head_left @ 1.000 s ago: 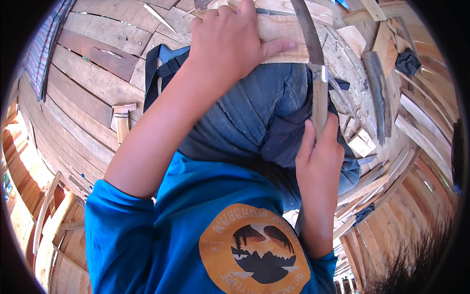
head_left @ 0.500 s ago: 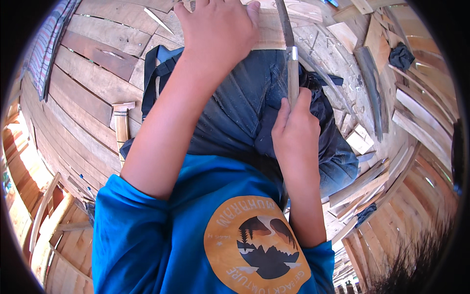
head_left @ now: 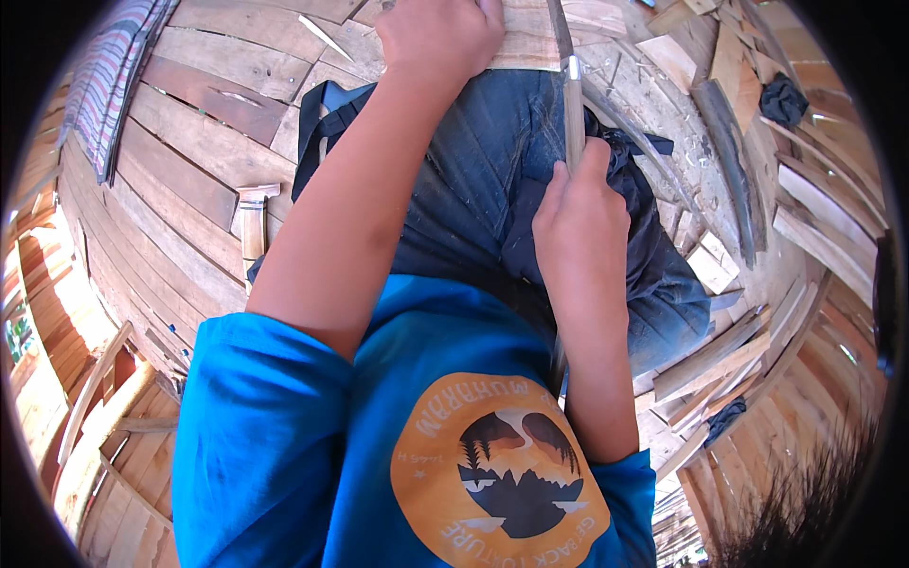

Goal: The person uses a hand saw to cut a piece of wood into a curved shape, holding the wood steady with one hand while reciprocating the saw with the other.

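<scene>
My right hand [head_left: 582, 213] is closed round the long wooden handle of a knife [head_left: 574, 118]. A metal collar joins the handle to a dark narrow blade, which points away from me past the top edge of the view. Beside the blade lies a pale wooden board [head_left: 528, 45], just beyond my lap. My left hand [head_left: 443, 38] is on the board's left part, thumb along it; the other fingers are mostly cut off by the top edge. The blade is at the board's right end; whether it touches cannot be made out.
Dark trousers [head_left: 464, 180] cover my legs on the plank floor [head_left: 189, 118]. Wood strips [head_left: 729, 170], offcuts [head_left: 712, 263] and shavings lie at the right, with a dark cloth [head_left: 783, 100]. A wooden sheath-like piece [head_left: 253, 222] lies at my left, and a striped cloth [head_left: 114, 90] hangs farther left.
Both hands, the knife and the board sit higher in the view, with more of my left fingers cut off. The surroundings have shifted slightly right. Both hands keep their hold.
</scene>
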A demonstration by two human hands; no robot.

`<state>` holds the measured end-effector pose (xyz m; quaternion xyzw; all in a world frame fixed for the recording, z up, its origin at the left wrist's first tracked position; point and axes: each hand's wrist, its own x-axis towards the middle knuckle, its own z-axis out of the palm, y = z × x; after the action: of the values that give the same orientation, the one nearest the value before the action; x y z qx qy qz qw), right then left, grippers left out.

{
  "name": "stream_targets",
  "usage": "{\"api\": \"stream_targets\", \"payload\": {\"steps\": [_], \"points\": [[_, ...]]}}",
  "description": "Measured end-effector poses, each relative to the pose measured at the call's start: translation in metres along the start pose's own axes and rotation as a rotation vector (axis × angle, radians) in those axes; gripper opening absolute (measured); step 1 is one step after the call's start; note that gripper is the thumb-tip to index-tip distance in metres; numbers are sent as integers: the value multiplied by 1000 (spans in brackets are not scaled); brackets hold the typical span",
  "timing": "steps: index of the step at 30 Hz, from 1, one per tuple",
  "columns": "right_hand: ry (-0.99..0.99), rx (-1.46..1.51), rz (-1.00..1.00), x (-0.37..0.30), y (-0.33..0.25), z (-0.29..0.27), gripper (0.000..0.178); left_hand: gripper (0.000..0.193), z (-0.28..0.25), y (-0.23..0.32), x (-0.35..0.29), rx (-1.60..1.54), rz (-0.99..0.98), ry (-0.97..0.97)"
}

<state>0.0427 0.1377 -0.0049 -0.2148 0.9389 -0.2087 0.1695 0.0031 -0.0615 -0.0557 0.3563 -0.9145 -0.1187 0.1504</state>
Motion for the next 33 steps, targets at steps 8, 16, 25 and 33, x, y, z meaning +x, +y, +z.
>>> {"api": "stream_targets", "payload": {"steps": [8,16,25,33], "points": [[74,-15,-117,21,8,3,17,48,-4,11,0,-26,-96,9],[77,-6,-90,5,4,-4,16,48,-6,12,-6,-28,-56,39],[44,-30,-103,6,20,-8,15,51,-6,11,-6,24,-38,45],[131,-41,-187,35,18,4,18,53,2,11,0,4,-168,4]]}}
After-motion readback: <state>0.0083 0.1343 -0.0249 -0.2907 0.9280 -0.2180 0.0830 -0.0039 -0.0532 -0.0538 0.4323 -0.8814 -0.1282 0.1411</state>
